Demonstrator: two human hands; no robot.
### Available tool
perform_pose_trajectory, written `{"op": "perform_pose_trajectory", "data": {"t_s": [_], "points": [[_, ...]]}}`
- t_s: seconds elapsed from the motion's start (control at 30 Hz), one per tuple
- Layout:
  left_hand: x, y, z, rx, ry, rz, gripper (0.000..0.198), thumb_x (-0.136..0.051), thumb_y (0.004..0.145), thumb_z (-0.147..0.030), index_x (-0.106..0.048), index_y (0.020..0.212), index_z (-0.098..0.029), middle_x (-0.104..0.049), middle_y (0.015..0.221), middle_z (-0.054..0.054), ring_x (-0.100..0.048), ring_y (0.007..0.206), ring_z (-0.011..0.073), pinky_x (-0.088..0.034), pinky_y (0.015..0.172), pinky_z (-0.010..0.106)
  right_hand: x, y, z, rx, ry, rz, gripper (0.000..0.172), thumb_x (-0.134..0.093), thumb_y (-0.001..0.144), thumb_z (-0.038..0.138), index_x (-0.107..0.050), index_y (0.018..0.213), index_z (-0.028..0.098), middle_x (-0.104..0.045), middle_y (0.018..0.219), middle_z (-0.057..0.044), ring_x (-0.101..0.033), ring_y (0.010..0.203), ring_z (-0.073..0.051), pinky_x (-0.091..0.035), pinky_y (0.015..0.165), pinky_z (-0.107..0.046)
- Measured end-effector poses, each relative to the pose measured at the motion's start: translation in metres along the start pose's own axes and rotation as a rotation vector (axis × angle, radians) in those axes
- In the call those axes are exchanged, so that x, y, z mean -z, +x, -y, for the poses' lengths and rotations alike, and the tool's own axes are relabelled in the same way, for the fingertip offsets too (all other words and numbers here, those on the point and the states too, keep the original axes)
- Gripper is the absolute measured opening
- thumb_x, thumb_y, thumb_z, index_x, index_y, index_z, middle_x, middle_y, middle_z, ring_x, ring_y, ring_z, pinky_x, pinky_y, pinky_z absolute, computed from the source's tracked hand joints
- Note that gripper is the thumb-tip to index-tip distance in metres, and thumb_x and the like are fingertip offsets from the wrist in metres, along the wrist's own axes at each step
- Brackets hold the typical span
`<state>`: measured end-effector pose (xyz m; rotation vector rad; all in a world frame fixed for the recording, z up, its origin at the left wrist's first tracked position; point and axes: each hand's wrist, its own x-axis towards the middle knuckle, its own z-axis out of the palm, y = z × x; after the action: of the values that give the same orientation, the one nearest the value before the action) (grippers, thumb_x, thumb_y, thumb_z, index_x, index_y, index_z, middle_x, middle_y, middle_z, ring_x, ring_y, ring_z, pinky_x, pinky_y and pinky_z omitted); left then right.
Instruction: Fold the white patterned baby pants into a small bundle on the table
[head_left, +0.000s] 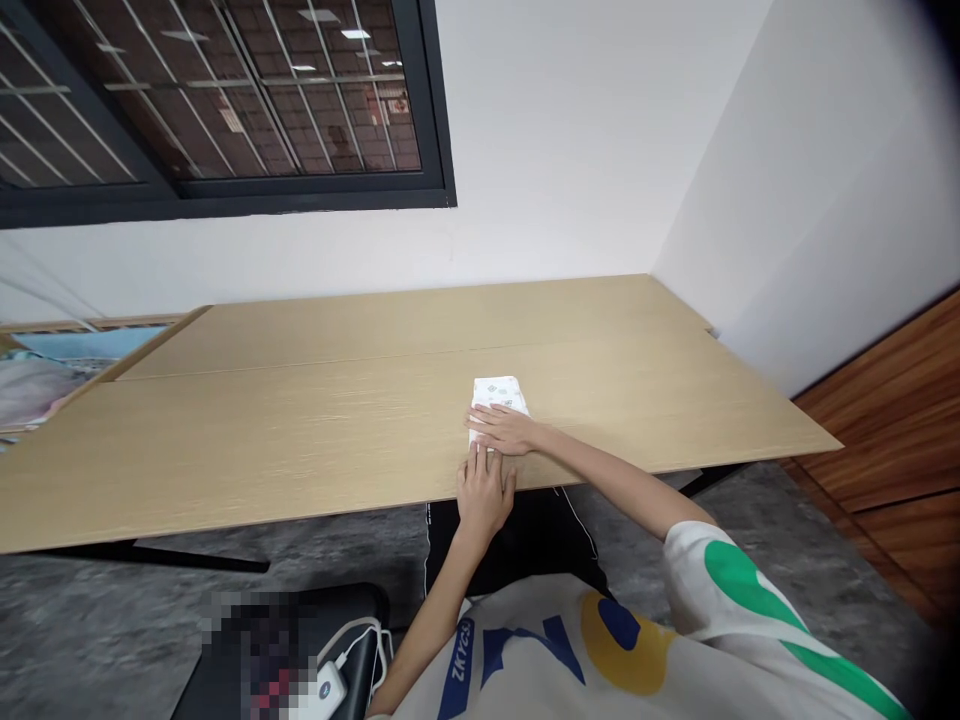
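A flat white packet with small grey print (pixel 496 387) lies near the front edge of the wooden table; whether it is paper or a soft pack I cannot tell. Across its middle rests my right hand (pixel 506 430), laid flat with the fingers stretched out to the left. My left hand (pixel 482 492) comes up from the table's near edge, its fingers extended and their tips at the packet's near end. Both hands cover the lower part of the packet, so that part is hidden. Neither hand is wrapped around anything.
The light wooden table (pixel 300 430) runs against a white wall under a barred window (pixel 300 90). Bedding (pixel 45 385) shows beyond its left end. A black seat (pixel 360 610) with a white device and cable (pixel 330 688) stands at lower left; wooden panelling (pixel 892 440) is at right.
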<state>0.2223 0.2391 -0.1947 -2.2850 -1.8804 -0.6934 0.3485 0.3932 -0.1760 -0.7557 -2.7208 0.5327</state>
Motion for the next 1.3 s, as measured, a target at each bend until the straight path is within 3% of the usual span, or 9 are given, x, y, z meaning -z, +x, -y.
{"op": "perform_pose_trajectory", "data": {"t_s": [0.27, 0.47, 0.6, 0.67, 0.77, 0.83, 1.0, 1.13, 1.3], "points": [[-0.002, -0.001, 0.001, 0.0, 0.043, 0.023, 0.053, -0.043, 0.105, -0.042, -0.053, 0.151, -0.017, -0.043, 0.162, 0.018, -0.039, 0.151, 0.0369, -0.045, 0.109, 0.054, 0.018, 0.02, -0.048, -0.079, -0.08, -0.042, 0.057, -0.044, 0.106, 0.05, -0.047, 0.156, 0.023, -0.032, 0.168, -0.008, -0.023, 0.158, -0.025, -0.011, 0.13, -0.048], [-0.001, 0.0, 0.0, 0.005, 0.044, 0.012, 0.052, -0.045, 0.104, -0.04, -0.053, 0.151, -0.018, -0.044, 0.161, 0.018, -0.04, 0.15, 0.037, -0.046, 0.109, 0.054, 0.024, 0.024, -0.058, -0.177, -0.115, -0.109, 0.061, -0.037, 0.107, 0.047, -0.035, 0.162, 0.022, -0.026, 0.171, -0.008, -0.019, 0.16, -0.024, -0.009, 0.13, -0.049], [0.002, -0.001, 0.0, 0.012, 0.023, 0.017, 0.051, -0.046, 0.104, -0.041, -0.054, 0.149, -0.017, -0.045, 0.16, 0.019, -0.042, 0.149, 0.038, -0.045, 0.11, 0.055, 0.026, 0.014, -0.042, -0.202, -0.135, -0.257, 0.059, -0.04, 0.106, 0.041, -0.04, 0.159, 0.015, -0.026, 0.171, -0.015, -0.017, 0.16, -0.03, -0.012, 0.129, -0.052], [0.003, -0.004, 0.0, 0.012, 0.01, 0.018, 0.051, -0.046, 0.104, -0.041, -0.055, 0.148, -0.017, -0.046, 0.159, 0.02, -0.043, 0.148, 0.039, -0.045, 0.109, 0.056, 0.028, 0.001, -0.027, -0.227, -0.133, -0.313, 0.055, -0.04, 0.106, 0.039, -0.046, 0.155, 0.014, -0.032, 0.167, -0.018, -0.025, 0.156, -0.034, -0.021, 0.125, -0.056], [0.007, -0.011, 0.0, 0.012, -0.011, 0.008, 0.052, -0.046, 0.103, -0.043, -0.055, 0.148, -0.017, -0.047, 0.158, 0.021, -0.044, 0.147, 0.0405, -0.044, 0.109, 0.057, 0.028, -0.031, -0.001, -0.223, -0.078, -0.271, 0.048, -0.042, 0.107, 0.043, -0.058, 0.144, 0.018, -0.055, 0.149, -0.019, -0.048, 0.14, -0.033, -0.035, 0.116, -0.057], [0.011, -0.017, -0.001, 0.011, -0.012, 0.007, 0.054, -0.049, 0.102, -0.046, -0.056, 0.147, -0.017, -0.049, 0.156, 0.021, -0.046, 0.145, 0.041, -0.044, 0.109, 0.056, 0.025, -0.057, 0.013, -0.16, -0.023, -0.185, 0.048, -0.048, 0.105, 0.049, -0.062, 0.141, 0.02, -0.062, 0.141, -0.016, -0.054, 0.134, -0.031, -0.039, 0.115, -0.054], [0.029, -0.024, -0.002, 0.039, -0.018, 0.03, 0.059, -0.058, 0.094, -0.063, -0.064, 0.135, -0.02, -0.064, 0.136, 0.02, -0.058, 0.123, 0.0405, -0.043, 0.102, 0.058, 0.004, -0.114, 0.033, -0.064, 0.048, -0.148, 0.075, -0.076, 0.088, 0.051, -0.052, 0.153, 0.022, -0.046, 0.16, -0.016, -0.039, 0.151, -0.034, -0.032, 0.124, -0.055], [0.038, -0.023, 0.015, 0.088, -0.204, 0.053, 0.045, -0.048, 0.101, -0.057, -0.066, 0.126, -0.025, -0.069, 0.117, 0.012, -0.061, 0.11, 0.0314, -0.041, 0.099, 0.053, -0.01, -0.134, 0.041, -0.07, 0.069, -0.194, 0.06, -0.069, 0.096, 0.037, -0.052, 0.152, 0.026, -0.049, 0.158, -0.012, -0.042, 0.15, -0.029, -0.037, 0.123, -0.055], [0.034, -0.026, 0.042, 0.136, -0.395, 0.018, 0.041, -0.039, 0.105, -0.049, -0.065, 0.124, -0.024, -0.069, 0.121, 0.011, -0.059, 0.115, 0.0286, -0.039, 0.098, 0.048, -0.014, -0.139, 0.054, -0.071, 0.022, -0.201, 0.056, -0.066, 0.094, 0.021, -0.054, 0.149, 0.022, -0.047, 0.159, -0.015, -0.038, 0.152, -0.03, -0.035, 0.124, -0.057]]}}
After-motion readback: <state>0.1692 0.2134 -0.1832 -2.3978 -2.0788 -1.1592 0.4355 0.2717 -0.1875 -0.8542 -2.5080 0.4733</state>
